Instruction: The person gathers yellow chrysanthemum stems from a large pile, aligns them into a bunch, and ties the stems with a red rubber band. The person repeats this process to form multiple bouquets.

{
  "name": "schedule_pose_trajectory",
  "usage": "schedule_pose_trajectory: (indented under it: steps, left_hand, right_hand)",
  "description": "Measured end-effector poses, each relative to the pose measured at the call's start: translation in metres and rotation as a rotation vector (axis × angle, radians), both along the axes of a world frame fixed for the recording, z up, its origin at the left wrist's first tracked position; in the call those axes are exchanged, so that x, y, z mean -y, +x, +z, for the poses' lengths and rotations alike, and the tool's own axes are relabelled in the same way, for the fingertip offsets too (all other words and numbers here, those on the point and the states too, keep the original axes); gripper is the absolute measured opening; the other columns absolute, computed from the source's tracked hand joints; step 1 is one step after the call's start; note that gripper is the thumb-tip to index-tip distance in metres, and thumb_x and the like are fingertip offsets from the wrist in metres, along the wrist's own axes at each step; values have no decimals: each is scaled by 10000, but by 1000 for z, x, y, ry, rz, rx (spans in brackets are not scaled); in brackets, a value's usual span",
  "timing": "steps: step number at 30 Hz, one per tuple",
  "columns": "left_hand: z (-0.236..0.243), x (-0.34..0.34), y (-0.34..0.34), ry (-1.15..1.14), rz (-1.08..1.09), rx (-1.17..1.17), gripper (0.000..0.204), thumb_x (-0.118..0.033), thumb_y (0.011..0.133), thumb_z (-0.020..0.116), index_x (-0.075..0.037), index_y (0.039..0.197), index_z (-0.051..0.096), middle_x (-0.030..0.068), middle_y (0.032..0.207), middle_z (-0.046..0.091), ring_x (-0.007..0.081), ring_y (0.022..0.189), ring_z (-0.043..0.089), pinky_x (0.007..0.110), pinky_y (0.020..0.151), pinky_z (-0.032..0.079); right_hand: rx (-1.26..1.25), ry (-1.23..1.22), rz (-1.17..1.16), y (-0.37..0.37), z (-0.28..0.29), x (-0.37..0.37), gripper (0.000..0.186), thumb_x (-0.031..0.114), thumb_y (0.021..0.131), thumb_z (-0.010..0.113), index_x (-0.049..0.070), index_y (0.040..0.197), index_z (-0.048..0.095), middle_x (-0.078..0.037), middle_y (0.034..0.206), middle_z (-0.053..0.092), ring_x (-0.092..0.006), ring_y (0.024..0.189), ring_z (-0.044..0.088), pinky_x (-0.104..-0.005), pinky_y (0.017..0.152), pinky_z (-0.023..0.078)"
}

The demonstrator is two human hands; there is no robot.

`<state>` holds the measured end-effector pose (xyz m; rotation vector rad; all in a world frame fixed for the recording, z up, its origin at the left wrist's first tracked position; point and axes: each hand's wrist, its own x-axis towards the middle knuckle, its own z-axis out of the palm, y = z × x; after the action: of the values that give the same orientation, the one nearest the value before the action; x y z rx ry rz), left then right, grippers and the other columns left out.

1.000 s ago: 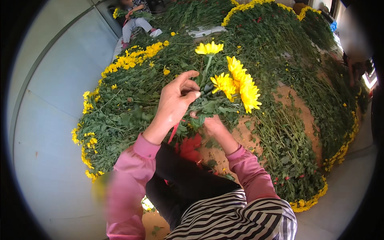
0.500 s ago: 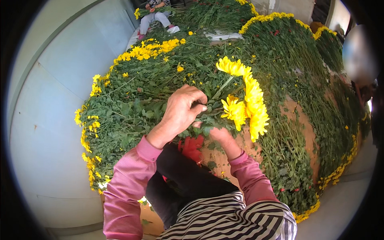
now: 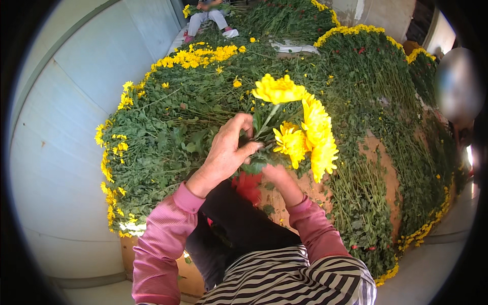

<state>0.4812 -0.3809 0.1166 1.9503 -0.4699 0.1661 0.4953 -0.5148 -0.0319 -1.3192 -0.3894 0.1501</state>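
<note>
Two banks of cut flowers [image 3: 168,137] spread left and far of you, their yellow heads along the outer rim and stems running inward, over a brown cardboard sheet [image 3: 378,157]. Just in front of your chest you hold a bunch of yellow chrysanthemums [image 3: 302,127], blooms up and to the right, stems slanting down toward you. Your left hand [image 3: 226,152] is closed around the stems from the left, fingers curled over them. Your right hand [image 3: 277,178] sits lower, beneath the bunch, grasping the stem ends; the left is nearer the blooms
</note>
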Motion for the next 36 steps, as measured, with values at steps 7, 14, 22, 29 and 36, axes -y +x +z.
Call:
schedule_pose_trajectory:
  steps: [7, 14, 22, 29, 36]
  left_hand:
    - [-7, -10, -10, 49, 188, 384, 136, 27, 749, 674, 21, 860, 596, 116, 829, 597, 276, 748, 572, 329, 658, 462]
    - [-7, -19, -20, 230, 111, 554, 289, 100, 690, 634, 7, 964, 648, 94, 833, 620, 281, 768, 602, 350, 684, 498]
    - [-17, -11, -14, 250, 125, 518, 465, -57, 780, 613, -27, 1239, 550, 173, 1352, 444, 342, 1220, 433, 430, 1016, 336]
    - [0, 4, -30, 444, 230, 516, 833, -361, 624, 761, -12, 1296, 414, 178, 1162, 530, 327, 1111, 496, 470, 1003, 285]
    - [39, 20, -1, 283, 202, 608, 352, -171, 578, 761, -39, 860, 597, 131, 754, 606, 346, 693, 599, 397, 613, 480]
  right_hand:
    - [-128, 411, -127, 3, -5, -28, 362, 235, 799, 724, 27, 1078, 623, -41, 1005, 637, -156, 912, 568, -309, 812, 469]
    - [40, -385, -179, -8, 30, -17, 300, 210, 837, 633, 27, 1073, 611, -107, 1016, 652, -249, 932, 598, -358, 857, 463]
    - [537, -458, -415, -8, -34, -45, 326, 213, 811, 620, 34, 1084, 605, -100, 998, 650, -291, 893, 590, -372, 804, 469]
    - [259, -401, -301, -27, -17, -36, 412, 264, 805, 646, 51, 1149, 570, -103, 1099, 598, -278, 1000, 534, -397, 880, 415]
    - [6, -159, -273, -22, -4, -25, 504, 316, 798, 673, 68, 1215, 536, -107, 1201, 546, -265, 1108, 477, -421, 955, 360]
